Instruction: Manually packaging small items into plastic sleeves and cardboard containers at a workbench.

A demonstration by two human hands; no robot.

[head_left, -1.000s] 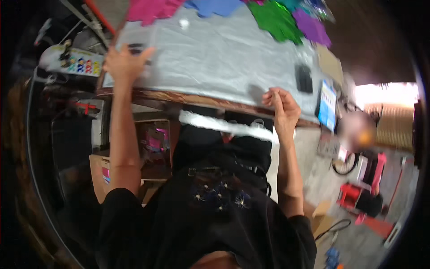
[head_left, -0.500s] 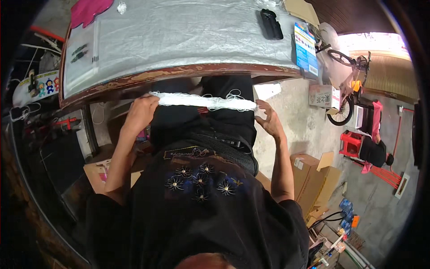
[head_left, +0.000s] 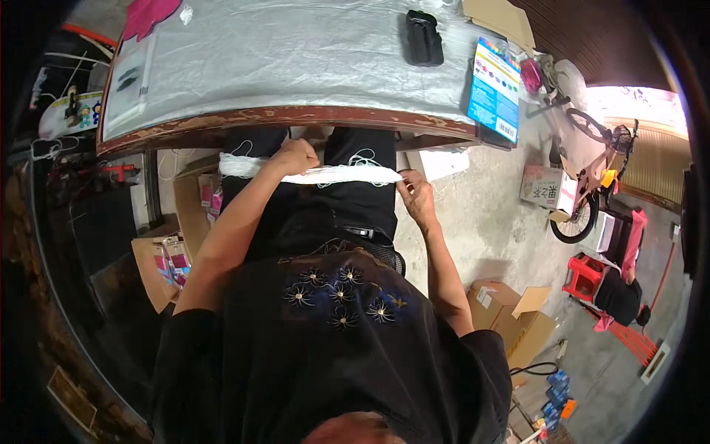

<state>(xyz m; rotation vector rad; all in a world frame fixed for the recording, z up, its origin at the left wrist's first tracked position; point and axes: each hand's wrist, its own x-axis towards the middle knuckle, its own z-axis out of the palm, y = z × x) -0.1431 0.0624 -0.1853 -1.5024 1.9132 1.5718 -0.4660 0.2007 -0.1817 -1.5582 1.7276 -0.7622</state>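
A long skein of white string [head_left: 344, 175] stretches across my thighs below the table edge, with several thin loops sticking out of it. Partway along it, my left hand [head_left: 294, 157] is closed round the strands, fingers curled. The skein's left end hangs loose past that hand over my thigh. My right hand [head_left: 417, 198] pinches the narrowed right end between thumb and fingers.
In front stands a table [head_left: 296, 74] with a grey cover and worn wooden edge. It bears a black case [head_left: 424, 38], a blue printed packet [head_left: 495, 92] and a pink cloth [head_left: 148, 16]. Cardboard boxes [head_left: 510, 311], a bicycle [head_left: 592, 174] and a seated person [head_left: 620, 300] are to the right.
My left hand has slid rightward from the skein's left end to its middle. My right hand stays at the right end, now pinching it more closely. The view has shifted slightly.
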